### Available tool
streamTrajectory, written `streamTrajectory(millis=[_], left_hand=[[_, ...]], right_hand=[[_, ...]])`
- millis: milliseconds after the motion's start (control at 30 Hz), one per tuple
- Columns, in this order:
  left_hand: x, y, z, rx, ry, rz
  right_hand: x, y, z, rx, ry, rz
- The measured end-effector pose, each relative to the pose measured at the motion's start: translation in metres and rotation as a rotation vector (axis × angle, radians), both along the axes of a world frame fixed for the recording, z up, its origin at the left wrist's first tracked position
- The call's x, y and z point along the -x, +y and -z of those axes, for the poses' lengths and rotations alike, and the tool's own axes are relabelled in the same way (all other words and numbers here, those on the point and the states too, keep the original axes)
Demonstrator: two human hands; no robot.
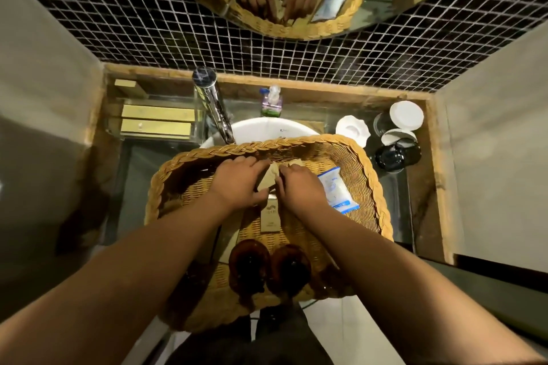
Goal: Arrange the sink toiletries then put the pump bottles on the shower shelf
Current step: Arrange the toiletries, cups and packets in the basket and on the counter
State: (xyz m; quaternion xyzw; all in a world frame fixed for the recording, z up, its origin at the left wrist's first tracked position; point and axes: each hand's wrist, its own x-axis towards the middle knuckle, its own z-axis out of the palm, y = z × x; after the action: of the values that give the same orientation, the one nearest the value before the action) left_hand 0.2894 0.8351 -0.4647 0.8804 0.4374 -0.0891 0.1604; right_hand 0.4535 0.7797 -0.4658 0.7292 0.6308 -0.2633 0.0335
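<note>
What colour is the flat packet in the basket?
The packet is white with blue print and edges; head view.

A wicker basket (pixel 370 175) sits across the white sink (pixel 267 127). Inside it, the left hand (pixel 237 184) grips a small tan packet (pixel 268 179), and the right hand (pixel 302 190) has its fingertips on the packet's edge. A blue-and-white sachet (pixel 336 190) lies just right of them. Two brown pump bottles (pixel 249 264) stand at the near end.

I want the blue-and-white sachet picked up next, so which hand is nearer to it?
Right. The right hand sits just beside the sachet in the basket; the left hand is farther, beyond the right hand. Both pinch a beige packet.
</note>
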Motion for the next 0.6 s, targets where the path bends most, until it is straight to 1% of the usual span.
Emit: streamTrajectory(millis=[67, 167, 233, 333, 433, 500, 533, 600], left_hand=[[0.0, 0.0, -0.002, -0.006, 0.03, 0.007], [0.002, -0.001, -0.001, -0.008, 0.047, -0.023], [0.005, -0.004, 0.002, 0.029, 0.04, -0.053], [0.01, -0.009, 0.008, 0.12, 0.052, -0.102], [0.009, -0.013, 0.009, 0.144, 0.044, -0.123], [0.006, -0.016, 0.008, 0.135, -0.008, -0.112], [0.006, -0.018, 0.008, 0.124, -0.039, -0.091], [0.004, -0.02, 0.007, 0.126, -0.072, -0.054]], right_hand=[[0.002, 0.003, 0.0, 0.038, -0.055, -0.044], [0.003, 0.006, 0.003, 0.018, -0.164, -0.18], [0.003, 0.007, 0.006, 0.006, -0.191, -0.248], [0.0, 0.006, 0.008, -0.009, -0.193, -0.267], [-0.007, 0.003, 0.011, -0.021, -0.227, -0.341], [-0.011, 0.001, 0.012, -0.021, -0.254, -0.386], [-0.013, 0.0, 0.013, -0.03, -0.259, -0.389], [-0.015, -0.004, 0.013, -0.058, -0.241, -0.326]])
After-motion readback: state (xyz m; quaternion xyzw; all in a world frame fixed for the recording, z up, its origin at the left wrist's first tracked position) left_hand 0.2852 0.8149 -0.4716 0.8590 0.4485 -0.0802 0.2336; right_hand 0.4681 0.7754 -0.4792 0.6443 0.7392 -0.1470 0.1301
